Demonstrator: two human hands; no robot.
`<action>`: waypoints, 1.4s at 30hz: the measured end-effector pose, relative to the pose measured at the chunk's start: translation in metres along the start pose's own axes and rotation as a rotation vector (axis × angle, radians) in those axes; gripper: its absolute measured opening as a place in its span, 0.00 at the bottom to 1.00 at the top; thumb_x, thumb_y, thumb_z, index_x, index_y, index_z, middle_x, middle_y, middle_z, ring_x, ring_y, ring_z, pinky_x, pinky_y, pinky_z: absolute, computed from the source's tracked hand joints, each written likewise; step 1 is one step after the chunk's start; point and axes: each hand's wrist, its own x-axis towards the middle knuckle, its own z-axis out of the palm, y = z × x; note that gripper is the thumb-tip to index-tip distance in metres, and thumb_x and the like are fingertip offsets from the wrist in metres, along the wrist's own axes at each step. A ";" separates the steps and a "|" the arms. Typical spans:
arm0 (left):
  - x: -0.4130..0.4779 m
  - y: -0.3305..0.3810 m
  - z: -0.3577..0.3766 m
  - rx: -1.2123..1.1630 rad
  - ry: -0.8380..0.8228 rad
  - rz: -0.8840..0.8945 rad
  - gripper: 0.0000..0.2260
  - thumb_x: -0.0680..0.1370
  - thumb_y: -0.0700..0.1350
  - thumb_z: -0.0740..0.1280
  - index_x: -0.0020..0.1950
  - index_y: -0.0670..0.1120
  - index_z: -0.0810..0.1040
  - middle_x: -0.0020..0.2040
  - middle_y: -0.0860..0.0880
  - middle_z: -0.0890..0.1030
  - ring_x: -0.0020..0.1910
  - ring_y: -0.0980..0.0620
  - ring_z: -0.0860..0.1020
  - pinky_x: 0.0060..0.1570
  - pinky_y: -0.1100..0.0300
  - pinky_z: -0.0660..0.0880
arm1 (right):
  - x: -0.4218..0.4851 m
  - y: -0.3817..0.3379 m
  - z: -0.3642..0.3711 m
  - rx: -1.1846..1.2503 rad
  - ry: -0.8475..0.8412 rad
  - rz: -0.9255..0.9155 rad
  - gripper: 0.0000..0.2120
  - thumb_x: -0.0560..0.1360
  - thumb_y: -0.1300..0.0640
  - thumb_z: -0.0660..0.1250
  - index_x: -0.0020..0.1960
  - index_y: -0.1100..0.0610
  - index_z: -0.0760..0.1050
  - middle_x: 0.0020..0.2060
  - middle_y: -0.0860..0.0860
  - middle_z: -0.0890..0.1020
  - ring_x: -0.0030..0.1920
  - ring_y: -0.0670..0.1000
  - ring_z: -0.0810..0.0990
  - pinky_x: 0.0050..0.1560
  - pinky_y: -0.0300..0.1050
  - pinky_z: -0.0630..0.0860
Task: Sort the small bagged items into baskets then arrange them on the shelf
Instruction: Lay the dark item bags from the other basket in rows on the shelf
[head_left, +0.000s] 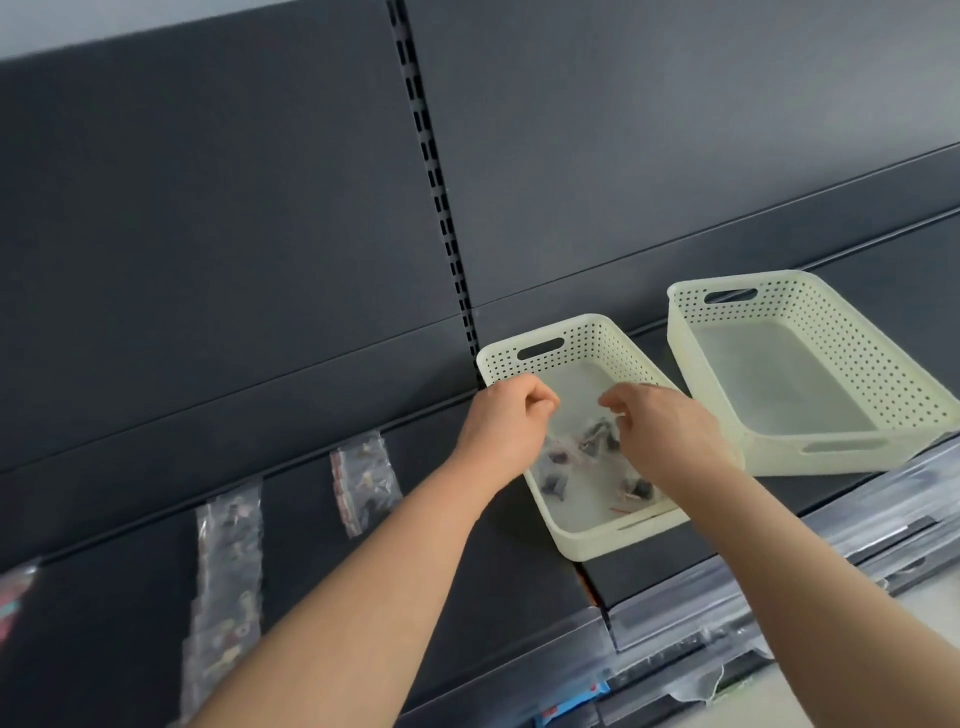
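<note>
Both of my hands hover over the left cream basket (540, 332), which stands on the dark shelf (467, 571). My left hand (506, 415) has its fingers curled and pinches one top corner of a clear bag (576, 415). The other corner is pinched by my right hand (660, 421). The bag hangs blurred between them, with small dark items low in it. Several more small bags (631, 491) with dark pieces lie on the basket's floor. A second cream basket (831, 322) to the right holds nothing.
Strips of clear bagged items lie on the shelf at the left: a long one (226, 582), a shorter one (363, 486), and one at the far left edge (15, 597). A slotted upright (431, 171) splits the dark back panel. Lower shelf fronts (675, 623) show at bottom right.
</note>
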 end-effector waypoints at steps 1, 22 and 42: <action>-0.001 -0.002 0.000 -0.008 0.028 -0.014 0.07 0.80 0.43 0.64 0.49 0.50 0.81 0.48 0.57 0.82 0.48 0.57 0.78 0.50 0.60 0.75 | 0.006 -0.004 0.002 -0.025 -0.071 -0.022 0.20 0.76 0.63 0.61 0.64 0.45 0.72 0.59 0.45 0.79 0.55 0.50 0.78 0.48 0.46 0.78; -0.038 -0.047 -0.049 -0.617 0.212 -0.220 0.05 0.80 0.42 0.66 0.44 0.47 0.80 0.42 0.50 0.82 0.41 0.56 0.78 0.40 0.63 0.75 | -0.015 -0.109 0.000 0.848 -0.117 -0.079 0.15 0.68 0.59 0.75 0.51 0.49 0.76 0.38 0.47 0.84 0.38 0.44 0.82 0.44 0.42 0.79; -0.120 -0.132 -0.079 -0.641 0.287 -0.519 0.06 0.79 0.43 0.67 0.42 0.48 0.79 0.41 0.52 0.82 0.42 0.56 0.79 0.45 0.59 0.76 | -0.049 -0.181 0.073 1.044 -0.422 0.096 0.07 0.77 0.57 0.66 0.42 0.56 0.79 0.38 0.53 0.83 0.39 0.49 0.81 0.42 0.44 0.79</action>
